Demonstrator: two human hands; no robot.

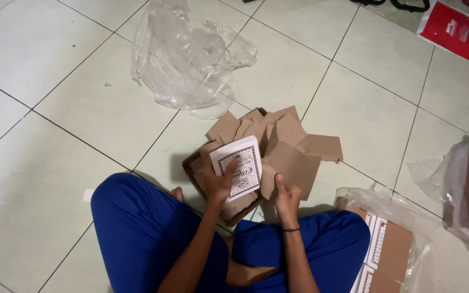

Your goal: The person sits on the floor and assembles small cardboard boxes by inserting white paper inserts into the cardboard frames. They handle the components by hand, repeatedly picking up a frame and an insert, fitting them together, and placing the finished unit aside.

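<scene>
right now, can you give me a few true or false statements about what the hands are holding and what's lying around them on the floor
1. The left hand holds a white card with a patterned border. True.
2. The right hand is empty. False: its fingers grip a brown paper piece.
3. A crumpled clear plastic sheet lies on the tiled floor. True.
4. The person's trousers are red. False: they are blue.
5. The red packet lies beside the left knee. False: it lies at the far upper right.

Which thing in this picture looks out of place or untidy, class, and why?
The clear plastic sheet lies crumpled on the floor tiles beyond the brown card pieces, which sit in a jumbled, overlapping heap. The left hand holds a white patterned card; the right hand grips a brown piece.
</scene>
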